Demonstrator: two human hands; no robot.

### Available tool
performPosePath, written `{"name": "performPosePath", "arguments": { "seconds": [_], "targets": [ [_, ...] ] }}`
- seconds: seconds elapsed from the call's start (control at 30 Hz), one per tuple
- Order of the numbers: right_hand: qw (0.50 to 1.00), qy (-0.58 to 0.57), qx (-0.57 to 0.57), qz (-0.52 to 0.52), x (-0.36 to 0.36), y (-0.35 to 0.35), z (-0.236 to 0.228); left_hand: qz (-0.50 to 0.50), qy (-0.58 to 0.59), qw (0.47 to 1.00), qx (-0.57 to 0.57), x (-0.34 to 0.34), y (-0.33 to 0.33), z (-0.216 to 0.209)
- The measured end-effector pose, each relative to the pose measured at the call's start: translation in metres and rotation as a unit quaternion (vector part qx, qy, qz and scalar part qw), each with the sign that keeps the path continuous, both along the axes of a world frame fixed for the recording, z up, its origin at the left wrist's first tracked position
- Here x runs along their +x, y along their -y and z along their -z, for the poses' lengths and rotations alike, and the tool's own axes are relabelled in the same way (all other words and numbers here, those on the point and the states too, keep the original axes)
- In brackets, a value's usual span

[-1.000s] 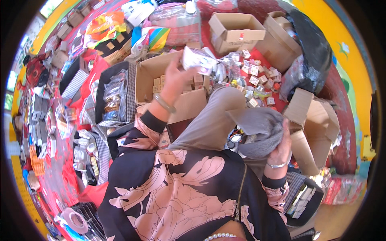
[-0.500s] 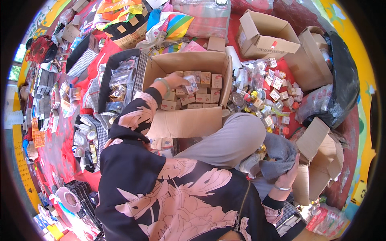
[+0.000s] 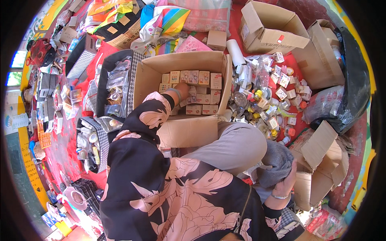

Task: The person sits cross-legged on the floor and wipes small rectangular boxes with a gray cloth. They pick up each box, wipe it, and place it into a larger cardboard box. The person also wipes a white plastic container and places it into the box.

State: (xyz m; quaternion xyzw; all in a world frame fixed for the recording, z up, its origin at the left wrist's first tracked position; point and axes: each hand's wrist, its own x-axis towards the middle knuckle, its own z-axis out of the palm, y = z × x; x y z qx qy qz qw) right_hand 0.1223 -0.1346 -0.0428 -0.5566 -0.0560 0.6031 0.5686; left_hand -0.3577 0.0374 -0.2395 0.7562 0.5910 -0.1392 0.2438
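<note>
Small boxes (image 3: 204,78): left hand (image 3: 183,90) now down among them, grip unclear; right hand's (image 3: 285,184) grip still around grey cloth (image 3: 275,162).

Mostly matt cardboard and fabric, with some shiny plastic.
The large middle box (image 3: 187,134) is matt, slightly creased cardboard; the small boxes (image 3: 194,109) inside look like smooth card. The grey cloth (image 3: 277,162), near right, looks fuzzy, the trousers (image 3: 235,146) smoother matt fabric. The black bag (image 3: 356,88), far right, is glossy plastic (wrinkled, catching light).
</note>
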Motion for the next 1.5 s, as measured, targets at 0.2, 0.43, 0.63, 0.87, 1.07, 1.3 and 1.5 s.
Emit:
{"name": "performPosePath", "arguments": {
  "seconds": [0.2,0.43,0.63,0.87,1.07,1.3,1.5],
  "targets": [
    [1.0,-0.024,0.001,-0.017,-0.003,0.001,-0.001,-0.143,-0.015,0.989,0.035,-0.009,0.013,0.037],
    [0.999,-0.021,0.007,-0.025,-0.001,0.003,0.0,-0.018,-0.098,0.993,-0.056,0.021,0.019,-0.01],
    [0.999,-0.032,-0.001,0.006,-0.002,0.003,0.002,0.006,-0.139,0.968,0.211,0.02,0.031,0.022],
    [1.0,-0.004,-0.002,-0.024,-0.011,0.001,-0.009,0.061,-0.174,0.982,0.046,0.019,0.011,-0.006],
    [0.999,0.009,0.029,-0.042,-0.023,0.003,-0.029,0.089,-0.177,0.98,-0.025,0.004,0.005,-0.016],
    [0.999,-0.024,0.042,0.013,-0.003,0.02,-0.021,-0.05,-0.086,0.994,0.033,-0.019,-0.034,-0.043],
    [0.98,0.03,0.194,0.027,0.021,0.041,-0.045,-0.118,0.135,0.959,0.221,0.036,-0.038,-0.154]
  ]
}}
